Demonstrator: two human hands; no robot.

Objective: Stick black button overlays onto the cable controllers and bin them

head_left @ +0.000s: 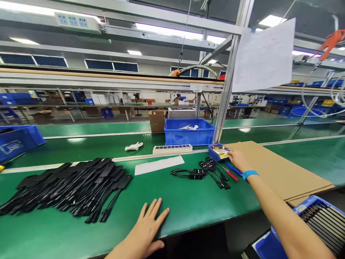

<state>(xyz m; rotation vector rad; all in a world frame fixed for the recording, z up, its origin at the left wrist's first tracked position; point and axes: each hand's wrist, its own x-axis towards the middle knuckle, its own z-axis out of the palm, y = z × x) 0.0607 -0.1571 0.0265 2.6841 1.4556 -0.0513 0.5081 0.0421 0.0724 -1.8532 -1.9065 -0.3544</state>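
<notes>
My left hand [149, 228] lies flat on the green tabletop with its fingers spread and nothing in it. At the far right, my right hand [238, 160] reaches to the edge of a small blue bin [214, 155]. Its fingers are curled together there, and what they hold, if anything, is hidden. Yellow-and-white pieces and a yellow-handled tool [219, 147] are in that bin. Below it lie a red-handled screwdriver [232, 175], a blue pen-like tool [234, 169] and several black modules with short cables [196, 174]. A white strip [159, 165] lies further left.
A large pile of black cabled modules [81, 183] covers the left. Behind stand a white stack with black squares [172, 149], a white glove [134, 146] and a blue crate [188, 133]. Cardboard sheets [280, 169] lie right; a metal post [229, 79] rises behind the small bin.
</notes>
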